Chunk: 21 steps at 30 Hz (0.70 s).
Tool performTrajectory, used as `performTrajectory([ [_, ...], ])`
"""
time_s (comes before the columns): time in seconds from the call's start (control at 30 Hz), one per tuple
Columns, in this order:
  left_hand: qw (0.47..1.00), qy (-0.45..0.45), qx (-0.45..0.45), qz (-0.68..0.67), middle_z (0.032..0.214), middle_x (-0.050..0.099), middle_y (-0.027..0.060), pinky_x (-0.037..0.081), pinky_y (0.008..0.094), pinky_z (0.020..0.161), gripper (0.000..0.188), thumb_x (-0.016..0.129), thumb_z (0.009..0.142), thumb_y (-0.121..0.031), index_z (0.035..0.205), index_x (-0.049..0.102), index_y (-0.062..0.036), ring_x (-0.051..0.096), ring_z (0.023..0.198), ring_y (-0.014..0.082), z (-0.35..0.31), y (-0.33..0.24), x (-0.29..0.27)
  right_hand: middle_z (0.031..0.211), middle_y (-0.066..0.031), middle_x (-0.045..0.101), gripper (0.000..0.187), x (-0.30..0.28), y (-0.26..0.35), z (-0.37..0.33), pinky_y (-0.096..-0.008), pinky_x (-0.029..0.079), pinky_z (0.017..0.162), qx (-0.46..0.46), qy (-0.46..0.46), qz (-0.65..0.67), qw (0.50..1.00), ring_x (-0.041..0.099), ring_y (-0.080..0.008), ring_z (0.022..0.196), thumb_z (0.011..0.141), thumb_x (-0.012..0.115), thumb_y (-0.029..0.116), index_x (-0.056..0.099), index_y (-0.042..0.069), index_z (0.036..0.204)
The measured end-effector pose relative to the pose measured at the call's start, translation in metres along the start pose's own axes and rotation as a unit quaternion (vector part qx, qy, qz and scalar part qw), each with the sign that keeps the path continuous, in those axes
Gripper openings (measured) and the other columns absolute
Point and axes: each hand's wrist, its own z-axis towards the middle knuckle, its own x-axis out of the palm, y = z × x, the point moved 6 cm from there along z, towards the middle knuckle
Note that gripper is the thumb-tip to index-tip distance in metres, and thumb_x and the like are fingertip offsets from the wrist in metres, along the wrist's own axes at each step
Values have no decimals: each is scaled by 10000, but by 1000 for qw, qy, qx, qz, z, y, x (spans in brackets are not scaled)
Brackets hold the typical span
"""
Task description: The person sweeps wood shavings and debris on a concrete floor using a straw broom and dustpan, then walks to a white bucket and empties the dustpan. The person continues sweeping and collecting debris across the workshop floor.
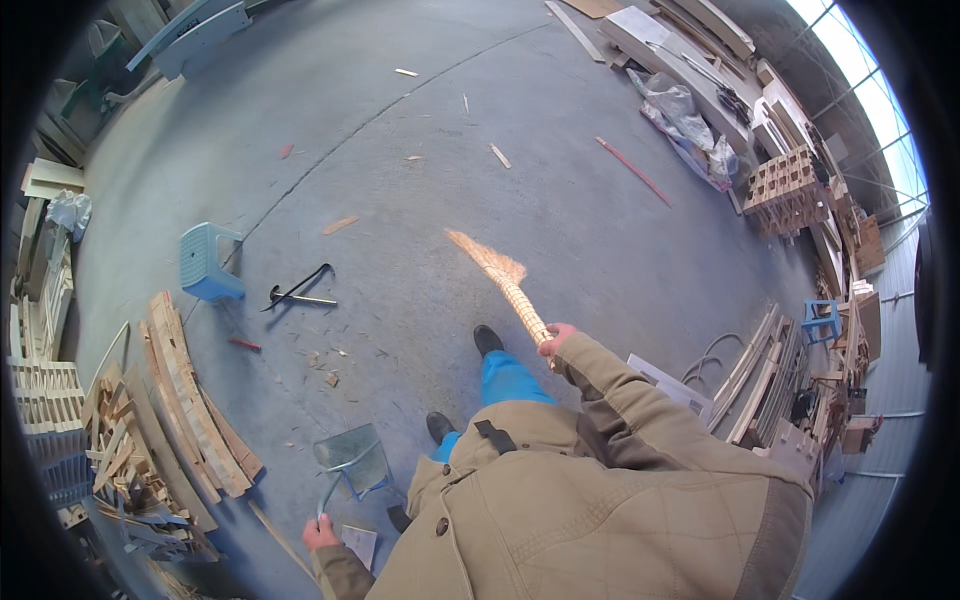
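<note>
My right hand is closed round the handle of a straw broom. The broom slants up and to the left, and its bristles fan out over the concrete floor ahead of my shoes. Low on the left, my left hand grips the thin pale handle of a greyish dustpan. Its pan lies to the left of my shoe, with blue legs or bars partly visible beneath or behind it. Small wood scraps and chips are scattered on the floor just beyond the pan.
A blue plastic stool lies tipped at left, beside a hammer-like tool. Long boards and a scrap heap are stacked at left. Wood piles, plastic sheeting and a pallet stack line the right. A red strip lies ahead.
</note>
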Motion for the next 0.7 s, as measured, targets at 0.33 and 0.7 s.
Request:
performTrajectory([
  [0.33,969,-81,-114,204,592,590,107,436,393,573,405,658,889,-321,666,621,15,542,586,198,-48,-63,-20,1150,-191,686,679,-59,32,180,-403,554,859,92,13,42,995,691,-302,999,688,791,181,583,6,1310],
  [0.7,982,-76,-160,63,590,591,90,420,352,532,428,660,901,-341,669,641,18,521,541,177,-48,-80,51,1236,-194,646,794,19,61,103,-394,494,985,-43,222,-166,960,628,-326,1133,635,795,297,568,56,1356],
])
